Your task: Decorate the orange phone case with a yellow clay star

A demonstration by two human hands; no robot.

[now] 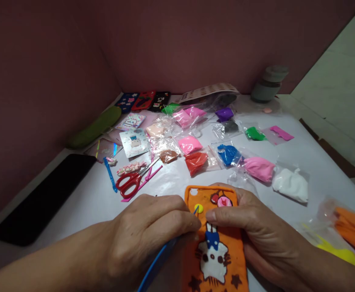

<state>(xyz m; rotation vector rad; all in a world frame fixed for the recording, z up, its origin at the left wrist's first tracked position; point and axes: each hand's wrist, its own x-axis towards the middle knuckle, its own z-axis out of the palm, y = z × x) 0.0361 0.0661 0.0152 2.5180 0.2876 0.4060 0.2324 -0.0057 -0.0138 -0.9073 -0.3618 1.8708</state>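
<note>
My right hand (pixel 253 223) is closed around an orange clay-covered phone case (pixel 192 251), its thumb lying across the front. The case bears a white cat figure (pixel 210 263) in blue clothes, upside down to me, with brown stars near the lower edge. My left hand (pixel 155 219) pinches a blue clay modelling tool (pixel 157 261). The tool's pointed tip touches a small yellow clay disc (pixel 199 208) on the upper part of the case. A pink round decoration (pixel 225 201) with a red piece beside it sits at the top right of the case.
Red-handled scissors (pixel 129 184), another blue tool (pixel 110 174) and a dark phone-like slab (pixel 48 198) lie left. Several bags of coloured clay, including red (pixel 195 163) and white (pixel 291 184), spread beyond the case. A lidded jar (pixel 267 87) stands at the back right.
</note>
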